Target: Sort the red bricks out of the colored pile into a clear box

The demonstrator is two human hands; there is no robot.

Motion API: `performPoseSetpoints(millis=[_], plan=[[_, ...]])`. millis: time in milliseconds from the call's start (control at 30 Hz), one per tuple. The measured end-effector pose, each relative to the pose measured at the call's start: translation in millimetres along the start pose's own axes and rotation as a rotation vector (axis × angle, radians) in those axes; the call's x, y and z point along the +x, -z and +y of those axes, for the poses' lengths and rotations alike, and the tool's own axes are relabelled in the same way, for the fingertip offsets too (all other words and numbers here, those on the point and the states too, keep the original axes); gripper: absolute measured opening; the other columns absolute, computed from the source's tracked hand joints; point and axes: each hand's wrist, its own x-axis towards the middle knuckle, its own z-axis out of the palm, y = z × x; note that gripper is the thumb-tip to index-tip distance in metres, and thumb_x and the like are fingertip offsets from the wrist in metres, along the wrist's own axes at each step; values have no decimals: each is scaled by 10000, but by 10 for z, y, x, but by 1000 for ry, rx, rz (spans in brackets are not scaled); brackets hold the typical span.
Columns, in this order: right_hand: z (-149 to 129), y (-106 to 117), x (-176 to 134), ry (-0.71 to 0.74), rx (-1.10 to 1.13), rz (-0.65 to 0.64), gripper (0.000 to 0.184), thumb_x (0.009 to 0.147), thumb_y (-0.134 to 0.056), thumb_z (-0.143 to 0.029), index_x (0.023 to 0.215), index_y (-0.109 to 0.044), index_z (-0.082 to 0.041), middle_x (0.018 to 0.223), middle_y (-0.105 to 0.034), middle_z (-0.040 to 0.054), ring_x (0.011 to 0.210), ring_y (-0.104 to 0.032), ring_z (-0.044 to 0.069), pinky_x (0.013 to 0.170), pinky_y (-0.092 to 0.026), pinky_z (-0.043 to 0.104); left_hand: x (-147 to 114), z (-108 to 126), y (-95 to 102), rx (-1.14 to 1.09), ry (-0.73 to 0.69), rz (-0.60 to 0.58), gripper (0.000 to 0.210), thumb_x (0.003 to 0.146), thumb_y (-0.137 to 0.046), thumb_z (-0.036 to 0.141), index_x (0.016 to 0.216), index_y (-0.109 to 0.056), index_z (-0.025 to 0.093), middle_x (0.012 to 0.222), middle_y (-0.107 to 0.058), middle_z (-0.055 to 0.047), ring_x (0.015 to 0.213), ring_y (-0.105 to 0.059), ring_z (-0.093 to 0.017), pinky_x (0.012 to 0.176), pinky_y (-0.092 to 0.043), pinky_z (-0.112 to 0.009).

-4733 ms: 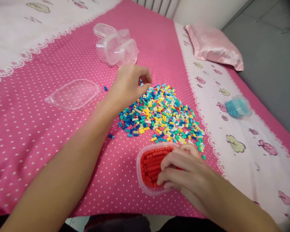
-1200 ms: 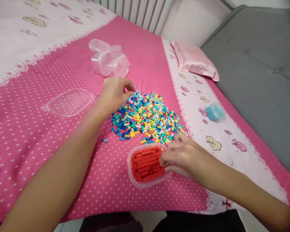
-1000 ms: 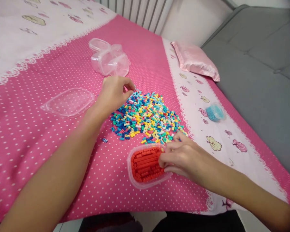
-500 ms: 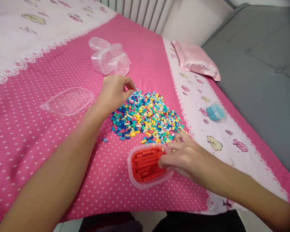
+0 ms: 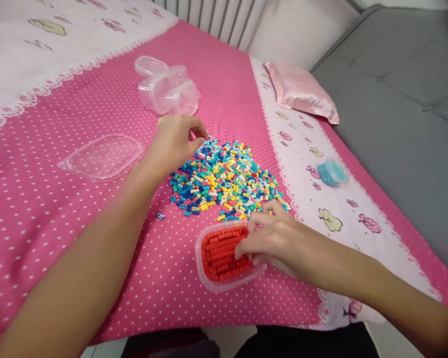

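Note:
A heap of small toy building bricks (image 5: pixel 224 181) in many colours lies on the pink bedspread. At its far left edge is my left hand (image 5: pixel 181 136), thumb and forefinger pinched together at the bricks; whatever is between the fingertips is too small to make out. Nearer me, a clear plastic tub (image 5: pixel 201 276) holds red bricks (image 5: pixel 220 253), some laid in neat rows along the bottom and walls. My right hand (image 5: pixel 271 238) reaches over the tub's right side with curled fingers, thumb and forefinger down at the red bricks. Its fingertips hide anything they hold.
A clear lid (image 5: pixel 104 156) lies flat to the left. Several empty clear tubs (image 5: pixel 168 92) are grouped behind the heap. A tub of blue bricks (image 5: pixel 332 172) stands at the right, with a pink pillow (image 5: pixel 300 92) farther back. One loose brick (image 5: pixel 160 216) lies left of the heap.
My right hand has shifted slightly left, farther over the red bricks in the tub. My left hand stays pinched at the heap's edge. The view has moved a little.

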Motion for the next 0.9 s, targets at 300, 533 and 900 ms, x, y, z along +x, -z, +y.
performPoseSetpoints(millis=[300,533,900], plan=[[-13,-23,33,-14,-5,-50,215,938,-571,-61,797,-573,-224,788,-524,-22,770,-415,172,852,-253,377,3,8,4,19,-1,-1,170,826,-608,217,914,-753,226,872,-747,-34,837,-662,-206,897,-479,-347],[19,-12,16,41,1,-27,252,933,-505,-5,853,-577,-233,841,-538,-14,776,-432,166,920,-257,398,7,7,1,-7,2,3,154,825,-623,209,906,-753,223,878,-746,-33,821,-659,-200,905,-474,-352],[52,-19,12,45,-9,-19,247,963,-472,-38,892,-587,-245,842,-534,-2,764,-422,176,844,-247,390,8,19,7,3,7,4,150,823,-623,209,895,-753,224,880,-754,-37,820,-670,-205,904,-487,-355]])
